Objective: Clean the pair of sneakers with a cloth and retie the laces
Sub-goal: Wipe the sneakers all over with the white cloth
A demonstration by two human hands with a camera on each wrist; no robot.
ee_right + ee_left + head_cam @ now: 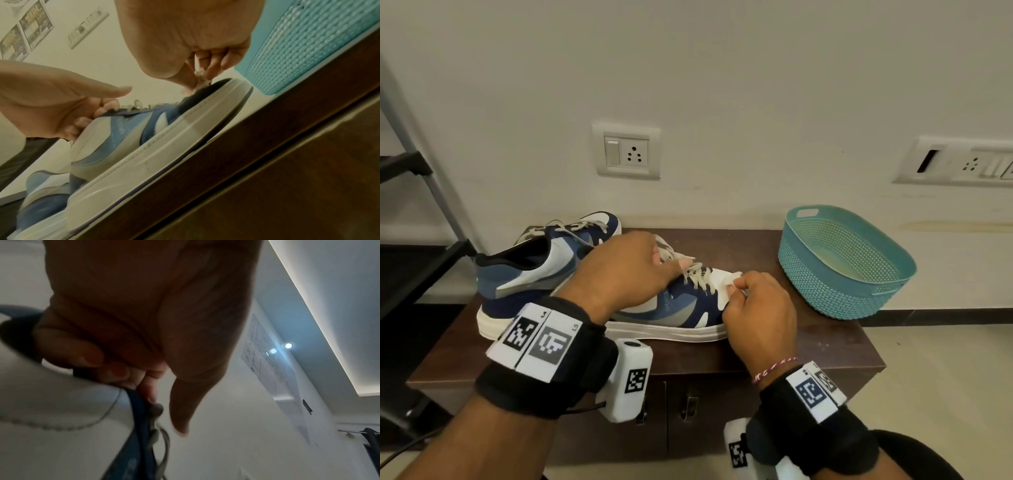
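At the centre of the head view, on a dark wooden cabinet (pixel 825 346), a person works on the nearer sneaker (pixel 599 298) of a blue, grey and white pair; the second sneaker (pixel 585 226) stands just behind it, toward the wall. The right hand (pixel 756 315) pinches a small wad of white cloth (pixel 734 279) against the white toe cap, fingers curled round it, as the right wrist view confirms. The left hand (pixel 626 270) steadies the shoe at its throat, curled fingers hooked over the lace area and the thumb held out free. The cream laces (pixel 697 274) lie loose across the eyelets and appear untied. A teal plastic basket (pixel 893 274) sits at the right of the frame, well apart from the shoes. The wipe likely goes best in short strokes away from the laces, with the left hand holding firm so the shoe does not slide and the cloth turned to a fresh face as it soils.
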